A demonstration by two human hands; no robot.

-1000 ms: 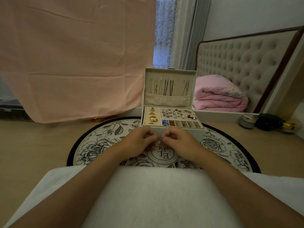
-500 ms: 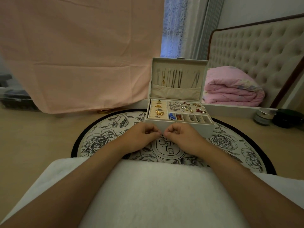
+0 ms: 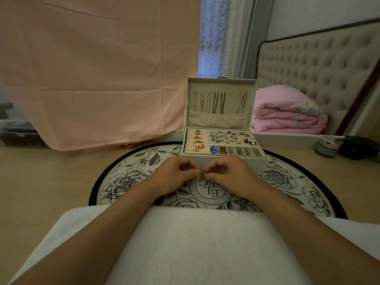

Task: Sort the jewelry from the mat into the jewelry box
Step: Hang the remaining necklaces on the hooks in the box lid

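Note:
A white jewelry box point(image 3: 230, 162) stands open at the far side of a round floral mat point(image 3: 127, 177). Necklaces hang inside its raised lid. Rings, earrings and small coloured pieces fill its tray compartments. Just in front of the box, my left hand point(image 3: 174, 174) and my right hand point(image 3: 228, 174) meet above the mat's middle. Together they pinch a small silver piece of jewelry point(image 3: 203, 172) between thumbs and forefingers. Its exact kind is too small to tell.
A white towel point(image 3: 185, 243) lies over my lap at the mat's near edge. A pink sheet point(image 3: 92, 68) hangs at the back left. A folded pink quilt point(image 3: 287, 114) and a tufted headboard are at the right. Small jars point(image 3: 329, 146) stand on the floor at far right.
My hands stay together in front of the box and have turned the small silver piece so it shows between the fingertips. The view has shifted slightly.

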